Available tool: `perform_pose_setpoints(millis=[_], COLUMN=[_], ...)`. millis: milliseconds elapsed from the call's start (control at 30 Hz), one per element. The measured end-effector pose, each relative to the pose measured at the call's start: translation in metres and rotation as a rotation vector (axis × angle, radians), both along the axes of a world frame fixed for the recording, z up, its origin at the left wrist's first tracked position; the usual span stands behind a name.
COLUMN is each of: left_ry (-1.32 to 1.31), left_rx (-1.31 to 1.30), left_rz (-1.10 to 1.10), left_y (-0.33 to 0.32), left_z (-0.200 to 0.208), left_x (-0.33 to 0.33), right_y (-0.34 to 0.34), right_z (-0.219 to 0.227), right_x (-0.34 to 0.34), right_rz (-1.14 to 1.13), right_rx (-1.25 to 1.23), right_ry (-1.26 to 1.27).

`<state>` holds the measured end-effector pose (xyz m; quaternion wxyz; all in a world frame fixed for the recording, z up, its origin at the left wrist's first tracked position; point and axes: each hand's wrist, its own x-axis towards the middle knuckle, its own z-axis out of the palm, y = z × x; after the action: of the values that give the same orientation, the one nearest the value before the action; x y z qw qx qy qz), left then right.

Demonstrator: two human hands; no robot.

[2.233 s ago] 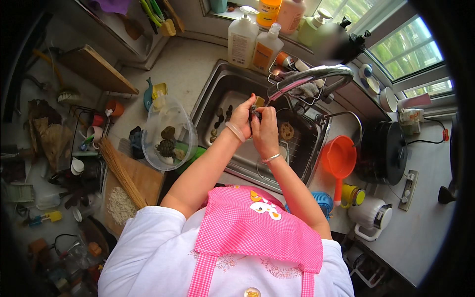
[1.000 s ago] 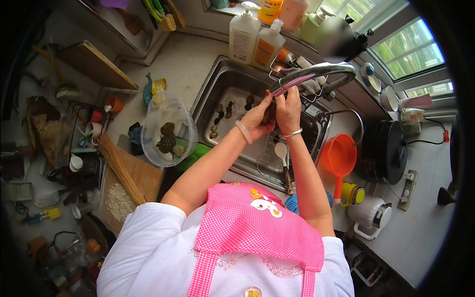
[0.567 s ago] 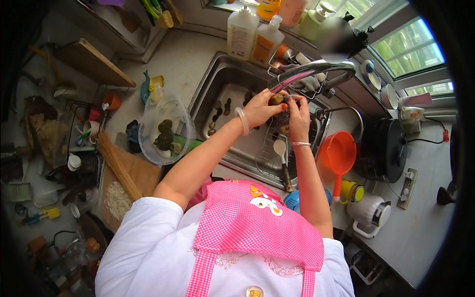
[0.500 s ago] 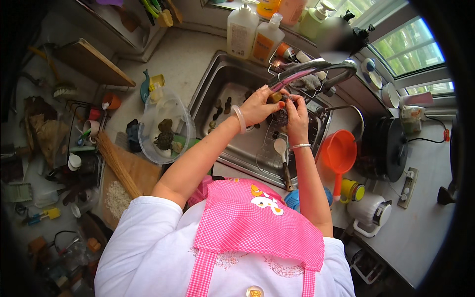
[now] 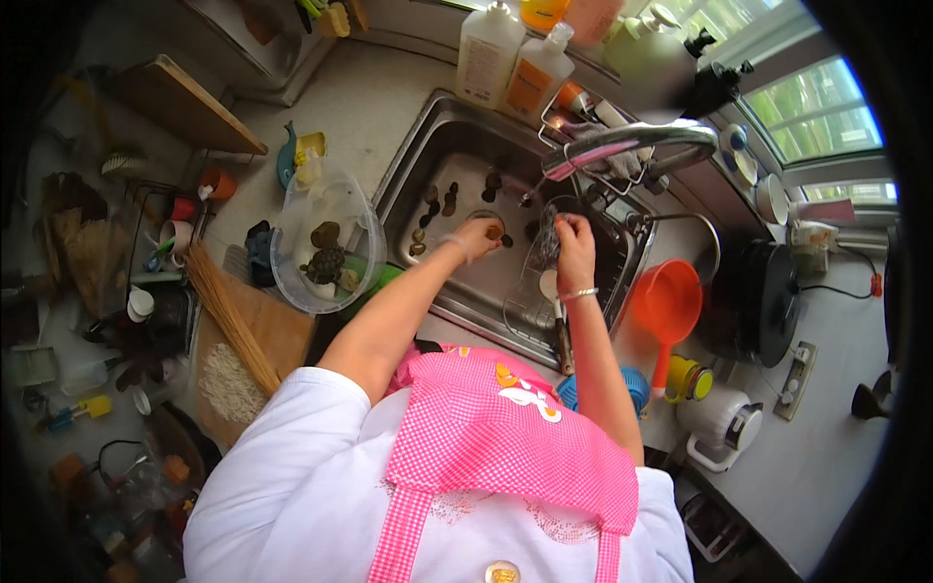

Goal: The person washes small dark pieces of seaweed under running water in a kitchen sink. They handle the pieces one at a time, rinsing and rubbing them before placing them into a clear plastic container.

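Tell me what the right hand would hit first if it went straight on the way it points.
Likely the faucet spout, just beyond the right hand in the picture; depth is unclear, so the hand might pass underneath instead.

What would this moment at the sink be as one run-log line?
left hand: in sink, at brown stone, grip unclear | right hand: holding dark mesh scrubber | sink floor: more stones

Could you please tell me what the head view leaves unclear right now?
Head view:
Left hand: its own back hides the palm and grip.
Dark mesh-like thing: partly covered by the right hand.
Blue plastic thing: the right forearm partly covers it.
Amber bottle: cut off by the top edge.
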<state>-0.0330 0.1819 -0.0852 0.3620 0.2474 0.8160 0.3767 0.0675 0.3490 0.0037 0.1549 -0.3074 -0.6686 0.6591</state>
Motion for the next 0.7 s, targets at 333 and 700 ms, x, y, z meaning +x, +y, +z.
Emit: perform_pose_setpoints(millis=[333, 700], left_ry=[0.128, 0.267], left_rx=[0.017, -0.598], left_rz=[0.552, 0.578], left_y=[-0.053, -0.189], left_z=[0.061, 0.117], left_x=[0.003, -0.066], right_y=[-0.018, -0.054], right_z=[-0.047, -0.03], right_x=[0.02, 0.029], right_rz=[0.201, 0.223], right_rx=[-0.085, -0.191], right_ry=[-0.166, -0.25])
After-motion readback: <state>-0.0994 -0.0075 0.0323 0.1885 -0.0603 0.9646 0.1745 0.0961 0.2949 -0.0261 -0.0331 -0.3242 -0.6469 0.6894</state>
